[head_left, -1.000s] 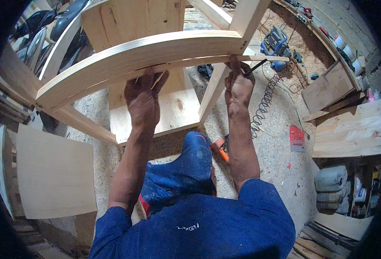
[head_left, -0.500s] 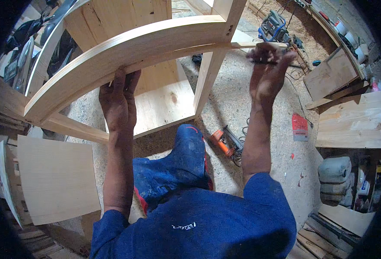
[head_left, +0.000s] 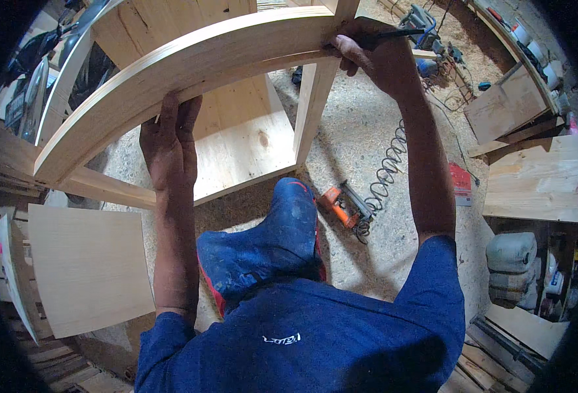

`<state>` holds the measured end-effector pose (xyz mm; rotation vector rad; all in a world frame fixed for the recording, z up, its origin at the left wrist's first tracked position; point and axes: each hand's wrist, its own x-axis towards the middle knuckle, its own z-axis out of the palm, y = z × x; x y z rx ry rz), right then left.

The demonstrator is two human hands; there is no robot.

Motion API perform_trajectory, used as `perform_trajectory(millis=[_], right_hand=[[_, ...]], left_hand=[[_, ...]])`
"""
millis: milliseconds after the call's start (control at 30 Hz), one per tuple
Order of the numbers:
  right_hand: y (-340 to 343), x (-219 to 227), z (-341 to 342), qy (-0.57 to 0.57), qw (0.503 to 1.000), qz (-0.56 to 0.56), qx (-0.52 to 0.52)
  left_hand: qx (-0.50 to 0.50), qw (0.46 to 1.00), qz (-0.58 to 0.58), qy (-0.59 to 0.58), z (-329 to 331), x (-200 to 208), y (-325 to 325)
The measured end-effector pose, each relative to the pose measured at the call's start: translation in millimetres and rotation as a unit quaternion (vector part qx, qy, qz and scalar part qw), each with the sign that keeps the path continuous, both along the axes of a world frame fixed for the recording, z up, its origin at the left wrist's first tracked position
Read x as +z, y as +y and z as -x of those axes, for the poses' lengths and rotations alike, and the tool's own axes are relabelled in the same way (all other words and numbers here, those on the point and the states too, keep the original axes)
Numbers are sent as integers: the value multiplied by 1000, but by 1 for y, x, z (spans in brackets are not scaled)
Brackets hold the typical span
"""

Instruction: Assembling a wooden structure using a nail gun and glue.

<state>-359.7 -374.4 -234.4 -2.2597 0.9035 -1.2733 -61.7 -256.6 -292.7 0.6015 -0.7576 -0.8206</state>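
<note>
Head view, looking down over a wooden frame on a sawdust-covered floor (head_left: 367, 150). A curved pale wood rail (head_left: 190, 72) arcs from lower left to upper right across the top of the frame, meeting an upright wooden post (head_left: 315, 98) near the top centre. Left hand (head_left: 167, 141) reaches up under the rail about midway along its arc, fingers pressed flat together against the rail's lower edge, not wrapped round anything. Right hand (head_left: 374, 59) sits at the rail's right end, just beside the post joint, grip pinching a thin dark pencil (head_left: 393, 36) that points off to the right; fingertips touch the rail. Below the rail, a flat board (head_left: 236, 150) forms the frame's lower panel. Between the arms, the person's blue-clad knee (head_left: 269, 242). On the floor right of the knee lies an orange nail gun (head_left: 344, 206) with a coiled hose (head_left: 390, 167) running up from it. Loose pale panel (head_left: 86, 262) lies at left, well apart; more boards (head_left: 538, 177) at right.
</note>
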Motion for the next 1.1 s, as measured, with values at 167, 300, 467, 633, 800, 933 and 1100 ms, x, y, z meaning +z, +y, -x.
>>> perform_trajectory(millis=[167,300,467,633,800,933,1100], right_hand=[[-5,-4,0,6,1000,-25,8],[-7,-7,0,33,999,39,-14],[-5,-2,3,-112,965,-168,167],[-4,1,3,-98,972,-167,133],[-6,-1,3,-94,976,-170,102],[-5,1,5,-96,969,-190,128],[0,3,3,-84,973,-192,95]], left_hand=[[12,1000,23,-13,-1,-2,-1],[-3,1000,12,-4,-4,-3,-2],[10,1000,-8,-16,-5,-4,-3],[3,1000,-2,-18,-6,-5,-3],[14,999,7,-31,-6,-7,-4],[28,999,-6,-40,-6,-6,-4],[26,999,-9,-39,-5,-6,-4]])
